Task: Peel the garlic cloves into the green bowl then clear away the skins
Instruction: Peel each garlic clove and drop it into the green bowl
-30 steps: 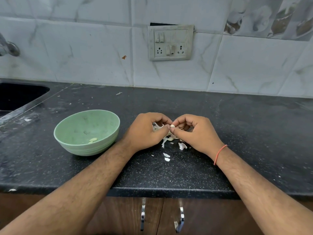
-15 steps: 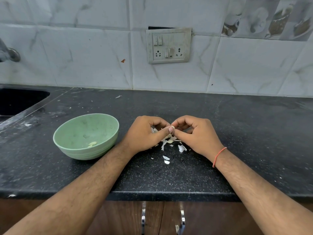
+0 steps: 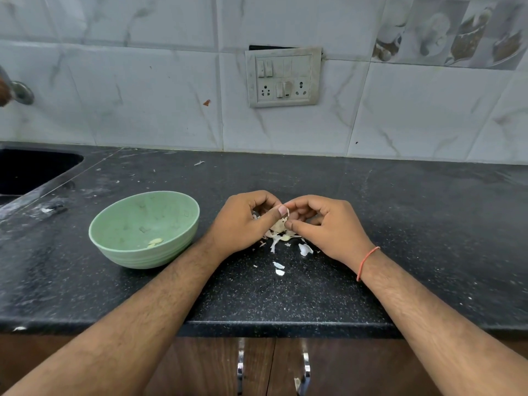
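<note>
Left hand and right hand meet over dark table, both grips pinching garlic clove. Loose skins on table beneath. Green bowl left of hands, peeled clove inside. Sink far left; switch panel on tiled wall. No readable writing.

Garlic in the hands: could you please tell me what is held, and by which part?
Both the left hand and right hand pinch one garlic clove by its papery skin, between thumbs and fingertips.
</note>
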